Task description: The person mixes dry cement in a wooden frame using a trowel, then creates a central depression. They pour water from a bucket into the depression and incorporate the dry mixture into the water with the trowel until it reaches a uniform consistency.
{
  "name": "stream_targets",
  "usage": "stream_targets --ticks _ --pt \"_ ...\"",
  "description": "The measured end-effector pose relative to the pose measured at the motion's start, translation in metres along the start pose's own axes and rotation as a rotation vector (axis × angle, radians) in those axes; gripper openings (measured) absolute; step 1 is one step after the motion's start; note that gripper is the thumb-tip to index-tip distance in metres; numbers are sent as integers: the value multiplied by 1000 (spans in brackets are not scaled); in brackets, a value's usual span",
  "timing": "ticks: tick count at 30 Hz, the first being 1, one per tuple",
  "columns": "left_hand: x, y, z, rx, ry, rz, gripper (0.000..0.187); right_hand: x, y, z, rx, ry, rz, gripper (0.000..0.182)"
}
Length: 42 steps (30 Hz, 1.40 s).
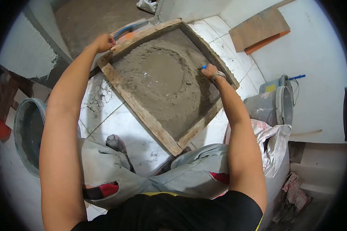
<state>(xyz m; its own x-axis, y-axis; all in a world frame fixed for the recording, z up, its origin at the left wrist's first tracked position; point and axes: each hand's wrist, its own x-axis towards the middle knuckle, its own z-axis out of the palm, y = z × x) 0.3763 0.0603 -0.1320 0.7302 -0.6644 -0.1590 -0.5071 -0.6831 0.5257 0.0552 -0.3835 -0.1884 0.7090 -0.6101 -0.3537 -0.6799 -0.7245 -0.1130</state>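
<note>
Near: 2 knees in torn pale trousers, 2 dark shoes, 1 each side of the frame's near corner, the right-hand one partly hidden. This corner is the tight spot.

Centre: 1 wooden frame, 4 board sides, on the tiled floor, set cornerwise to the person. Inside, 1 grey wet mix, ridged in a ring around 1 pool of liquid, wholly within the 4 sides.

2 hands at work. Left grip: at the frame's upper left edge, fingers curled; cannot tell if it pinches anything. Right grip: over the mix, inside the right side, closed around 1 blue-ended tool; its working end cannot be made out.

Left: 1 large bucket, partly behind the forearm. Bare tile between it and the frame; room there.

Right: 1 white sack close by the knee, 2 buckets past the frame's right corner, crowding that side. 1 crumpled sack lower right.

Far: 1 blue-edged item against the frame's outer left edge. 1 brown board by the pale wall; a band of tile runs between wall and frame. 1 white bag at the top.
</note>
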Motion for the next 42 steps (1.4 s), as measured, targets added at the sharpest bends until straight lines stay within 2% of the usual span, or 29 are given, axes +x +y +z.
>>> stream_targets --ticks 2,5,6,10,12,13,15,16,18,25,30,32,35,39,41,42 --pt "4 3 0 -9 -13 27 18 -7 -19 -7 -33 -80 -100 46" --pt "16 9 4 -6 -3 78 19 -37 -39 -23 35 -122 -36 45" --pt "17 13 3 15 13 104 20 -42 -41 -25 6 -28 -131 35" --pt "26 22 9 5 21 104 22 -64 -40 -47 -63 -61 -183 34" --pt "29 24 13 38 51 184 21 -72 -35 -49 -173 144 -282 36" --pt "28 28 15 34 52 184 21 -72 -32 -51 -177 143 -282 36" --pt "21 36 13 23 111 131 12 -69 -28 -56 -184 85 -98 38" --pt "19 39 11 27 118 132 12 -57 -18 -52 -182 91 -102 38" --pt "13 43 7 72 232 160 6 -31 1 -40 -178 66 31 43" --pt "-1 37 2 81 306 125 7 12 -1 -22 -129 85 79 45" --pt "-3 52 4 98 302 95 8 40 -43 -25 -83 -6 -71 41" --pt "0 58 7 141 332 201 7 32 -63 -28 -110 30 -133 38" --pt "5 71 16 140 304 254 7 22 -82 -32 -158 20 -199 36" --pt "-5 116 9 122 253 249 7 4 -81 -33 -204 102 -280 36" --pt "-2 133 8 55 330 398 5 -9 -77 -43 -273 126 -316 35" --pt "0 143 4 52 332 404 5 -17 -71 -50 -249 142 -348 36"
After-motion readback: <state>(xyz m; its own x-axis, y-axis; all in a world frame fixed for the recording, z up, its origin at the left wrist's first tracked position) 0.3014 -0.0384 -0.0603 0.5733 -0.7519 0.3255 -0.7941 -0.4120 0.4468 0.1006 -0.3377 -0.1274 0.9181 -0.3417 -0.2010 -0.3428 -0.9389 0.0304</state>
